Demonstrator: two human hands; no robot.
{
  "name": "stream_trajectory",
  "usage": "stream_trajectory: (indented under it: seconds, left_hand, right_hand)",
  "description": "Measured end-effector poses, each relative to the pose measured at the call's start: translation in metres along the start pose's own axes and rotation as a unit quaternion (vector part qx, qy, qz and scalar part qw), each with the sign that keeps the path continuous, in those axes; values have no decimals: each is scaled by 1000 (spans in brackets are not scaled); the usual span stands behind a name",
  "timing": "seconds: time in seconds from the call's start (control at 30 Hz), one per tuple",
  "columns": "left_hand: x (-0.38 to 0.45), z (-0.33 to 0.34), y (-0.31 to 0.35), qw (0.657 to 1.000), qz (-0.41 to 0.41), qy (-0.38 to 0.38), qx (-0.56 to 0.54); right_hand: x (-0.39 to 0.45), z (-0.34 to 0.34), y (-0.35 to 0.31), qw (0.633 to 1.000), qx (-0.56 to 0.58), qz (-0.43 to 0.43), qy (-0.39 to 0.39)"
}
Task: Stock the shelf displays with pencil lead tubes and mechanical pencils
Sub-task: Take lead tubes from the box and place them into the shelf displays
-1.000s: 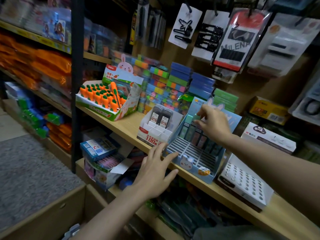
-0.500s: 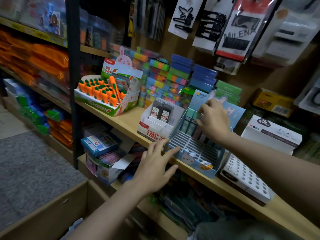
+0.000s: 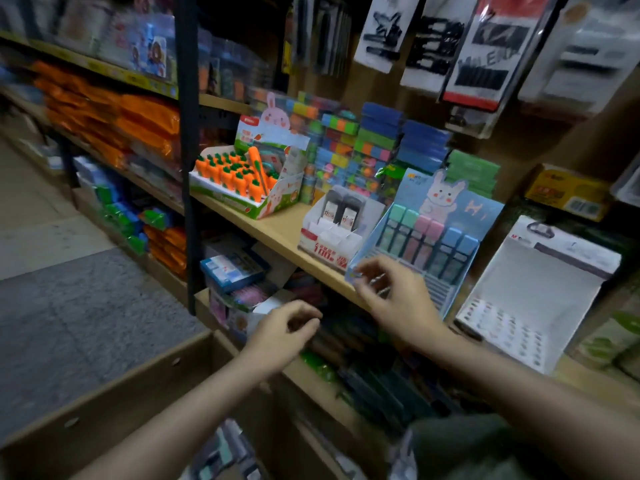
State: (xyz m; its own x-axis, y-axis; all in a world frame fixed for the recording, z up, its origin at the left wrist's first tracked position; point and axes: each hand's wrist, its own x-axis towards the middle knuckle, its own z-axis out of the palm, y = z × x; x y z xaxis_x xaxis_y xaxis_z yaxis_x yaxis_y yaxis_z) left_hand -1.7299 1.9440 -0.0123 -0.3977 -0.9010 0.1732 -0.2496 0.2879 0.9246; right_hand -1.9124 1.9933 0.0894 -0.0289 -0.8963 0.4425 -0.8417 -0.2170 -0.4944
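Both hands, the left hand [image 3: 282, 336] and right hand [image 3: 398, 303], had drawn back empty, fingers loosely curled, from the blue bunny display [image 3: 429, 244], ready for more stock.

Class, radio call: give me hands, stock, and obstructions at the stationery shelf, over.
Left hand loosely curled, empty. Right hand empty at front of blue bunny display. Six pastel lead tubes in back row. White lead box touching alongside.

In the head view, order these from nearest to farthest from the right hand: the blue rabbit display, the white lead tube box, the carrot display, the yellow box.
From the right hand:
1. Blue rabbit display, directly behind the hand, its front edge at the fingers.
2. White lead tube box, just left of it.
3. Carrot display and yellow box, far left and far right: too close to call.
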Motion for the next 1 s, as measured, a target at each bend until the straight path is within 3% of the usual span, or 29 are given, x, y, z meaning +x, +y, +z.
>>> stream_trajectory:
  seconds: [0.17, 0.27, 0.4, 0.5, 0.6, 0.83, 1.0]
  left_hand:
    - [-72, -32, -64, 973, -226, 37, -30]
    - [-117, -41, -111, 924, -369, 95, -25]
    - [-169, -28, -159, 867, -467, 168, -53]
    - [-190, -7, -186, 842, -508, 163, -83]
    - [-199, 13, -207, 830, -529, 166, -67]
    - [-200, 35, -233, 836, -525, 85, 136]
    - [-207, 45, -242, 838, -500, 48, 213]
  right_hand:
    - [-46, 77, -16, 968, 21, -2, -250]
    - [-66, 136, -13, 947, 36, 39, -317]
    - [-91, 209, 0, 909, 86, 140, -384]
    - [-111, 253, 12, 896, 61, 194, -395]
    - [-130, 288, 30, 868, -16, 194, -457]
    - [-170, 333, 65, 795, -134, 206, -555]
    - [-188, 348, 70, 839, -126, 179, -499]
